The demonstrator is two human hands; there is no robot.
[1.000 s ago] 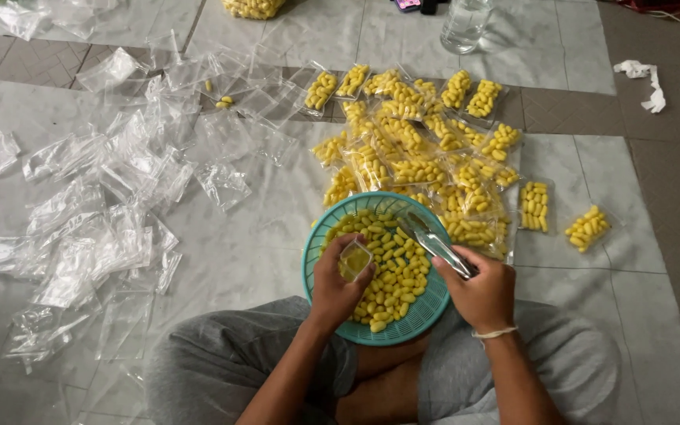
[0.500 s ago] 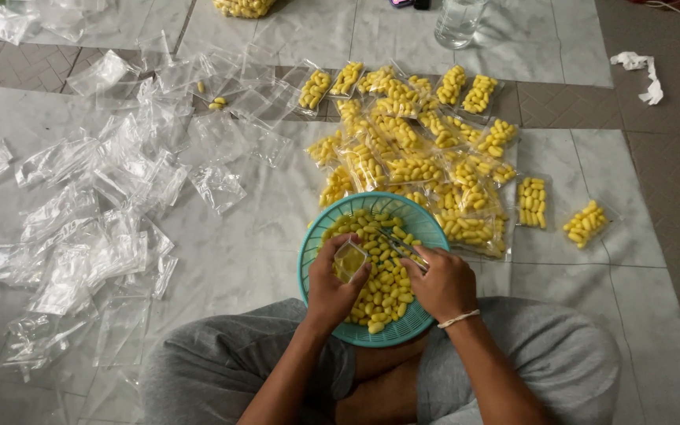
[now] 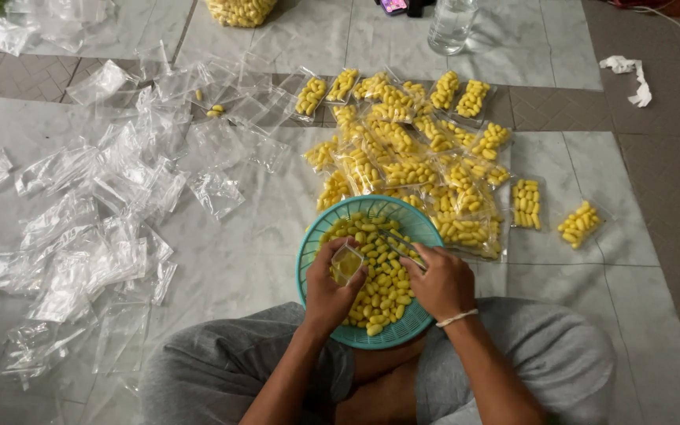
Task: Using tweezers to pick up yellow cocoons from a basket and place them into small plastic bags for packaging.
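On the pale tiled floor (image 3: 261, 260), beside a heap of filled clear packets (image 3: 411, 169), the round teal plastic basket (image 3: 314, 236) of yellow capsule-shaped pieces (image 3: 379, 295) sits in the lap, left hand (image 3: 330, 293) grasping a small open clear bag (image 3: 346, 262), right hand (image 3: 442, 282) clenched on metal tongs (image 3: 397, 244), mid-filling, which calls for aiming pieces carefully into the bag's mouth.

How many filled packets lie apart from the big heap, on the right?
2: one filled packet just right of the heap, another packet further right on the floor tile. Others may be hidden inside the heap.

L hand (image 3: 330, 290) cupped, R hand (image 3: 442, 282) pinching — forearms converging.
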